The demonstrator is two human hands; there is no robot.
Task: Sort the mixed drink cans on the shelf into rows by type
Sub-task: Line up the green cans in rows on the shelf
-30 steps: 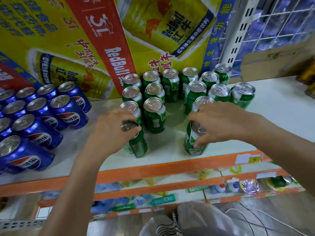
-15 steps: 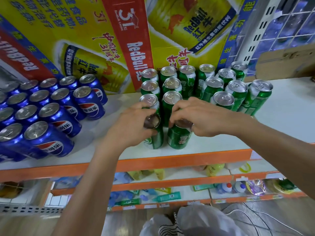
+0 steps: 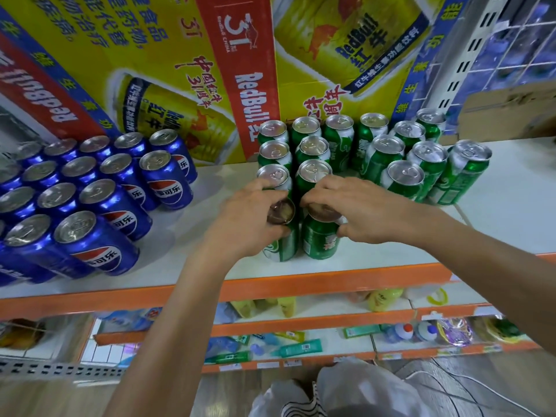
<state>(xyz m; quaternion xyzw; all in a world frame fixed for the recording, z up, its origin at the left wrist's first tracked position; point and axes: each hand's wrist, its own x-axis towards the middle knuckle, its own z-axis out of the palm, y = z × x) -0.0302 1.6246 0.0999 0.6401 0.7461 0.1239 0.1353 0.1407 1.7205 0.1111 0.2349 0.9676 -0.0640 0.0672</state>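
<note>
Two green cans stand side by side at the front of the white shelf [image 3: 391, 260]. My left hand [image 3: 243, 224] grips the top of the left green can [image 3: 282, 248]. My right hand [image 3: 358, 212] grips the top of the right green can [image 3: 320, 242]. Behind them stand rows of several more green cans [image 3: 403, 152], upright. A block of blue Pepsi cans [image 3: 99, 203] fills the left side of the shelf.
A yellow and red Red Bull carton [image 3: 210, 70] stands at the back of the shelf. A brown cardboard box [image 3: 508, 112] sits at the back right. The shelf has an orange front edge [image 3: 331, 284]; lower shelves hold small goods.
My right hand has brought its green can leftward, beside the can in my left hand. Both cans now stand close together in front of the left green rows.
</note>
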